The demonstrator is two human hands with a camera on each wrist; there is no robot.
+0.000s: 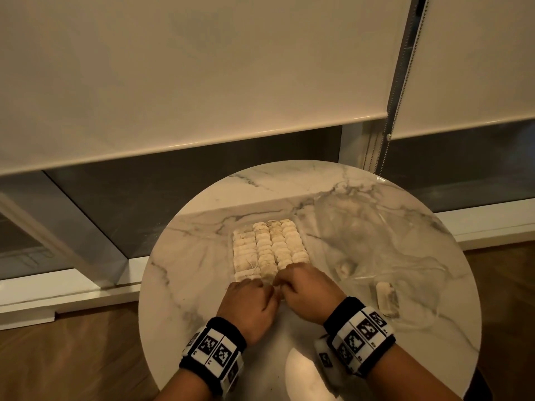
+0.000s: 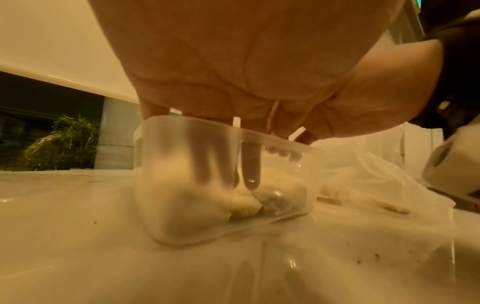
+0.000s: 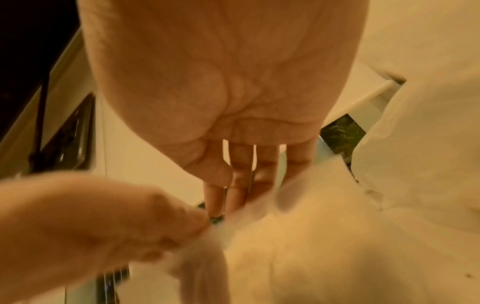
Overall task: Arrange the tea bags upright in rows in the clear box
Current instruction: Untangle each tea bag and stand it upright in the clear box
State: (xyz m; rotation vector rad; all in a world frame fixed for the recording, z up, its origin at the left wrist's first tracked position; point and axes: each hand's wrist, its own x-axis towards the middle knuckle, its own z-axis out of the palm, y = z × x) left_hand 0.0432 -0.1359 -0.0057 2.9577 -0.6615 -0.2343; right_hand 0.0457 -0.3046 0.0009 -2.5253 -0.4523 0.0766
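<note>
A clear box stands mid-table, packed with pale tea bags upright in several rows. Both hands meet at its near end. My left hand reaches straight fingers down inside the box, onto the tea bags against the near wall. My right hand is just right of it, with fingers pointing straight down at the near ends of the right rows. Neither hand visibly holds anything. The fingertips are hidden in the head view.
A loose tea bag lies right of the hands on a crumpled clear plastic bag. The round marble table stands before a window with lowered blinds. Wood floor surrounds it.
</note>
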